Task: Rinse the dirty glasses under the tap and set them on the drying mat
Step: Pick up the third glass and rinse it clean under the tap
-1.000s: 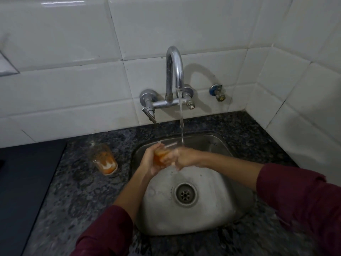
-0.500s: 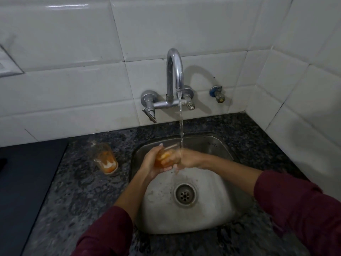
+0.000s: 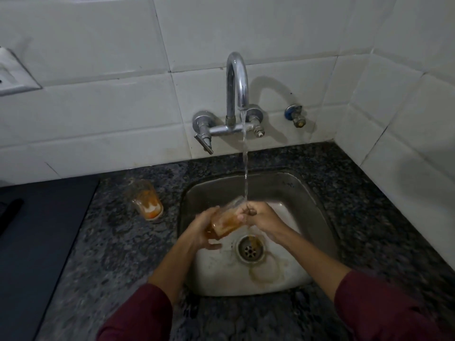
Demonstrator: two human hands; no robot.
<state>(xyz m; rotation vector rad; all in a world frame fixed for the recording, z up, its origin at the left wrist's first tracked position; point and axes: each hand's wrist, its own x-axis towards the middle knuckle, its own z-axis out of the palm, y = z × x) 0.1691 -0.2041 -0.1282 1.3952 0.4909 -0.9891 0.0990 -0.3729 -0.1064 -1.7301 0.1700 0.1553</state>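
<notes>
Over the steel sink (image 3: 317, 217), my left hand (image 3: 200, 233) cups the base of a small glass (image 3: 225, 221) stained with orange-brown liquid. The glass is tilted with its mouth up and to the right, under the stream from the chrome tap (image 3: 237, 82). At the rim of that glass my right hand (image 3: 257, 215) pinches it with the fingers. A second dirty glass (image 3: 147, 200) with orange and white residue stands upright on the dark granite counter, left of the sink. The dark mat (image 3: 37, 242) lies flat at the far left.
Brownish water runs to the drain (image 3: 250, 248) and leaves a ring on the sink floor. White tiled walls close in behind and to the right. A small valve (image 3: 296, 116) sticks out of the back wall. A white switch plate (image 3: 12, 75) sits at upper left.
The glass has tilted over further in my hands, and orange-brown water has spilled out toward the drain. The view has shifted slightly.
</notes>
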